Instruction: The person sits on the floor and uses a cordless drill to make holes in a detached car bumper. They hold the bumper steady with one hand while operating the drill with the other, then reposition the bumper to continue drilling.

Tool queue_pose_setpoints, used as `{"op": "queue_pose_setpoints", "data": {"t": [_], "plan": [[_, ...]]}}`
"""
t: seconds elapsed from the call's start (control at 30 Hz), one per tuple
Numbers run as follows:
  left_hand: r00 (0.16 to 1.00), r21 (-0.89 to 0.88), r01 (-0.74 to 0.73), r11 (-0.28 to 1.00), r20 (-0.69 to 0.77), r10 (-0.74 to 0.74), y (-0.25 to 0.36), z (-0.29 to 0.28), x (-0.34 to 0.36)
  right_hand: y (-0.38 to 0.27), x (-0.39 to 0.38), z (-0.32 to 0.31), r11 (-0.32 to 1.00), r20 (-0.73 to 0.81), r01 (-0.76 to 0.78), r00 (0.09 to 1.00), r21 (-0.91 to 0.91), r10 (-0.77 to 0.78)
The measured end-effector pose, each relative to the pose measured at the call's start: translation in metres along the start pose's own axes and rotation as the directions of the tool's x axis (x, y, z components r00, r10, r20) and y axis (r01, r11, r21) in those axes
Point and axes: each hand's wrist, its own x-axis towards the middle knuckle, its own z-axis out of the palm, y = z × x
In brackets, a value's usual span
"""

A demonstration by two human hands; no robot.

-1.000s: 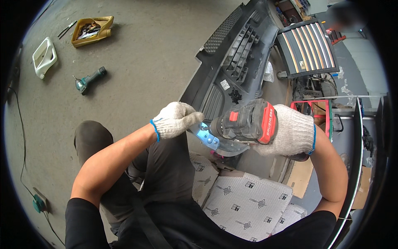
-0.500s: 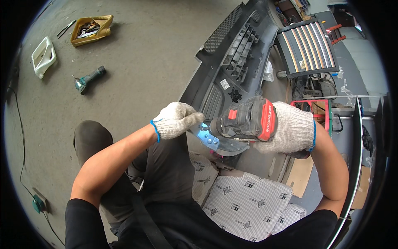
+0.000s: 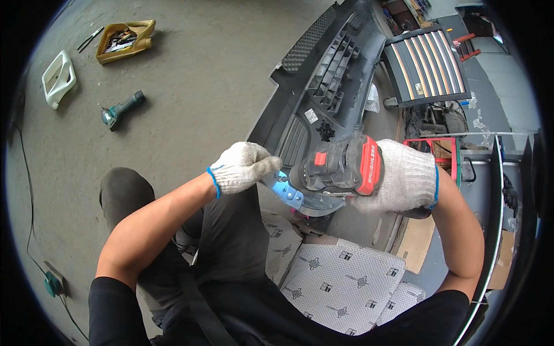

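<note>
My right hand [image 3: 398, 173], in a white knit glove with a blue cuff, is wrapped around a cordless drill [image 3: 340, 167] with a red and black battery. The drill's nose points left at a light-blue bracket [image 3: 288, 194] on the near end of a dark plastic car bumper [image 3: 297, 115]. The drill hides its own tip and part of the bracket. My left hand [image 3: 245, 166], gloved the same way, is closed at the bracket's upper left end, thumb pressed along it. Its fingertips are hidden behind the part.
On the floor to the left lie a green impact driver [image 3: 122, 111], a cut yellow jug [image 3: 126, 43] with small parts, a white cut jug [image 3: 59, 81] and pliers [image 3: 90, 39]. A drawer cabinet [image 3: 426, 63] stands far right. Patterned padding [image 3: 343, 282] lies near me.
Both hands and the drill hold nearly the same place at the bracket. The whole view has shifted very slightly.
</note>
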Motion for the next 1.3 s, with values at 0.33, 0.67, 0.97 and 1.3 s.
{"op": "queue_pose_setpoints", "data": {"t": [0.33, 0.67, 0.97, 1.3], "plan": [[1.000, 0.004, -0.006, 1.000, 0.004, 0.006, 0.000, -0.001, 0.000, -0.010, -0.003, -0.001, 0.991, 0.048, -0.126, 0.991, 0.044, 0.124], [1.000, -0.007, 0.008, 1.000, -0.009, -0.008, 0.004, -0.001, -0.002, -0.009, 0.000, -0.001, 0.999, 0.024, -0.053, 0.998, 0.005, 0.053], [1.000, -0.022, -0.001, 1.000, 0.001, 0.001, 0.007, -0.003, -0.003, -0.008, -0.001, -0.004, 0.998, 0.017, -0.060, 0.998, 0.029, 0.059], [0.996, 0.121, -0.023, 0.992, 0.083, 0.013, 0.006, -0.007, 0.005, 0.006, -0.005, -0.002, 0.992, -0.036, 0.006, 0.999, 0.123, -0.001]]}}
